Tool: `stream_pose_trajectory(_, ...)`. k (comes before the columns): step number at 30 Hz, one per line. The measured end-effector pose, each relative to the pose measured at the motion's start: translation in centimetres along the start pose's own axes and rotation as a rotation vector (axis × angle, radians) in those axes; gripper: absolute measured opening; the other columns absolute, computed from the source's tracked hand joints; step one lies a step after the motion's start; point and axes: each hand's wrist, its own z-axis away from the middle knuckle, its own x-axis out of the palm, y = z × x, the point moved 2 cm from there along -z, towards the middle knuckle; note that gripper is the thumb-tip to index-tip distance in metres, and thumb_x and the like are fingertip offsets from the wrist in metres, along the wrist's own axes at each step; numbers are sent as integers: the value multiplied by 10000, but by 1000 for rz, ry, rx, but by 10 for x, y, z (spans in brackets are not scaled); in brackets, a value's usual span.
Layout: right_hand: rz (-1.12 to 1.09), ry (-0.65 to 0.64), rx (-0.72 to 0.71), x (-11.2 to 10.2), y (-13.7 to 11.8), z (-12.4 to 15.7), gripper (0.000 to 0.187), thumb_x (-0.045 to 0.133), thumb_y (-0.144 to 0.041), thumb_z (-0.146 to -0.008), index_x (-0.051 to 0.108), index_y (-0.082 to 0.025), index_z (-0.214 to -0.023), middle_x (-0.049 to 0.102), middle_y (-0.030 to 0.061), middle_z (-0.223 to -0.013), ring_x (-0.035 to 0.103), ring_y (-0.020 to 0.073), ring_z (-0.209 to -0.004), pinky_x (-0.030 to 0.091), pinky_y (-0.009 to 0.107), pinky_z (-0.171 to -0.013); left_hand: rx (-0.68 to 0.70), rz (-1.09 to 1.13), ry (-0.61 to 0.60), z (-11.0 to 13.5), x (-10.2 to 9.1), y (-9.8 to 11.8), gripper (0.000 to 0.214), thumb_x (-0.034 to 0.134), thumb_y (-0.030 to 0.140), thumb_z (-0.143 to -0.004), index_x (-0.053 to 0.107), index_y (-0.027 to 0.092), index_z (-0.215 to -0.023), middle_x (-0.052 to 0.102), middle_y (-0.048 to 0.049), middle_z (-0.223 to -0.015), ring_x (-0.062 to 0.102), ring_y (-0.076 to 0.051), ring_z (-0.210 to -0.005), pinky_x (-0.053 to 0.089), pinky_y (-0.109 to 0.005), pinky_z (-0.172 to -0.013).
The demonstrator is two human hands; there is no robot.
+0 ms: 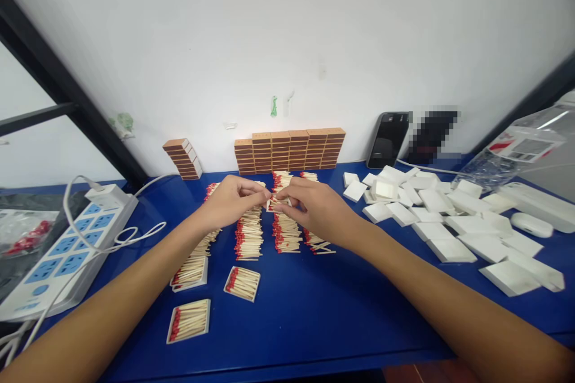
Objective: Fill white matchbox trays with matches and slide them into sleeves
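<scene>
My left hand (233,198) and my right hand (312,206) meet over the middle of the blue table (314,311). Both are closed in a pinch on a small white matchbox tray (276,202) with red-tipped matches in it. Beneath the hands lie long rows of loose red-tipped matches (249,233). Three filled trays (242,283) sit nearer to me, at the front left.
Stacks of brown matchbox sleeves (290,149) stand against the wall, a smaller stack (183,158) left of them. Several empty white trays (431,215) are piled at the right. A power strip (67,251) with cables lies at the left. A phone (389,139) leans on the wall.
</scene>
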Motion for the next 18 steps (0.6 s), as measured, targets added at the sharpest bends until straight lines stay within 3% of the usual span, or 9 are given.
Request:
stream_pose_trajectory(3, -7, 3, 0, 1, 0, 0, 134, 718, -306, -999, 736, -174, -1020, 672, 38, -907, 585, 145, -717, 408, 278, -644, -9, 43, -23, 0, 2, 0, 315, 737, 466, -866, 834, 166, -868, 777, -55, -804, 673, -178, -708, 524, -270, -623)
stream_pose_trajectory(10, -37, 23, 54, -2, -2, -1, 109, 737, -288, -983, 730, -180, -972, 661, 19, -862, 584, 141, -722, 394, 274, -638, -67, 163, -42, 0, 6, 0, 386, 754, 501, -883, 833, 181, -1084, 788, -70, -864, 714, -180, -768, 619, -303, -734)
stream_pose_trajectory(18, -1, -109, 68, -5, -6, -1, 86, 721, -264, -994, 725, -178, -992, 681, 39, -920, 602, 158, -775, 411, 287, -683, -55, 89, -38, 2, 6, 3, 317, 729, 421, -889, 846, 177, -1055, 757, -49, -810, 689, -154, -714, 606, -266, -692)
